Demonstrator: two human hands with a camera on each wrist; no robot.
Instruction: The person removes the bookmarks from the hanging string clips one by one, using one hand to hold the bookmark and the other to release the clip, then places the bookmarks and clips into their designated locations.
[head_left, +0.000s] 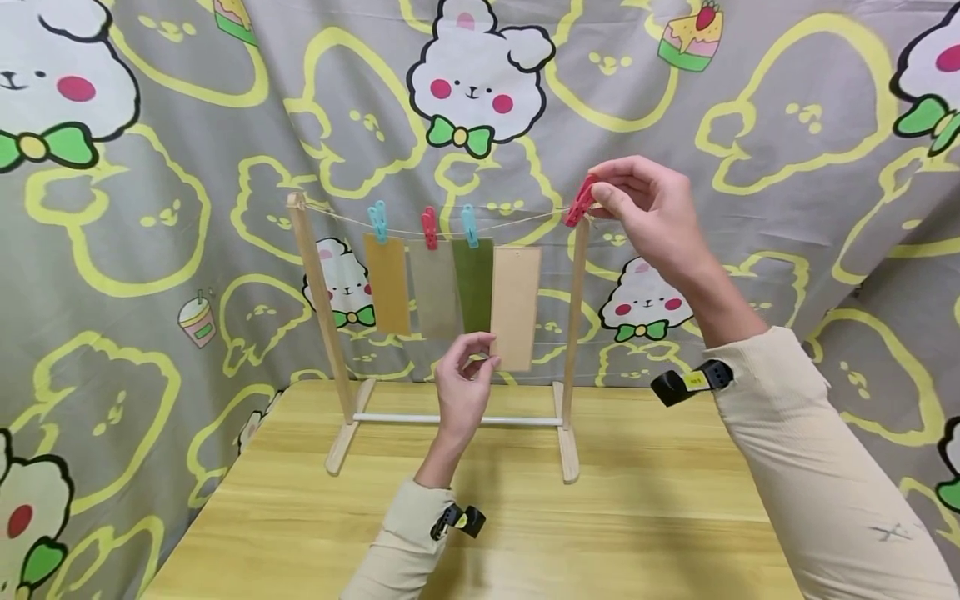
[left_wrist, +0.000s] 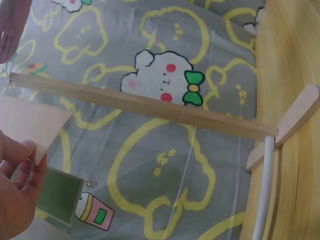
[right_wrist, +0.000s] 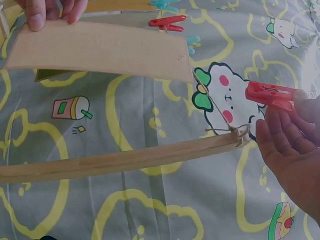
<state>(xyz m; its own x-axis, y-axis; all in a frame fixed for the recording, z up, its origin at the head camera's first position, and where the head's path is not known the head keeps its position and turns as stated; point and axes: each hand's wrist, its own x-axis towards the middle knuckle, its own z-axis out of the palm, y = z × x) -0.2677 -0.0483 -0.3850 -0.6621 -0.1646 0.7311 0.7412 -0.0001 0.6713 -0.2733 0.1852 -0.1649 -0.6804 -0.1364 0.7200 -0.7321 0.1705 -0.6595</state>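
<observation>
My left hand (head_left: 463, 383) pinches the lower left corner of a beige card (head_left: 516, 308), which hangs upright in front of the string (head_left: 517, 222) with no clip on it. In the right wrist view its small top hole shows beside the string. My right hand (head_left: 652, 212) holds a red clothespin (head_left: 580, 200) by its end, near the top of the right post; the pin grips nothing. Along the string hang a mustard card (head_left: 387, 283) under a blue clothespin (head_left: 378, 222), a grey card (head_left: 433, 292) under a red one, and a green card (head_left: 474, 279) under another blue one.
A wooden frame with a left post (head_left: 321, 308) and right post (head_left: 576, 325) carries the string. A white rod (head_left: 457, 419) joins their feet on the wooden table (head_left: 615, 517). Behind hangs a grey patterned curtain (head_left: 675, 125).
</observation>
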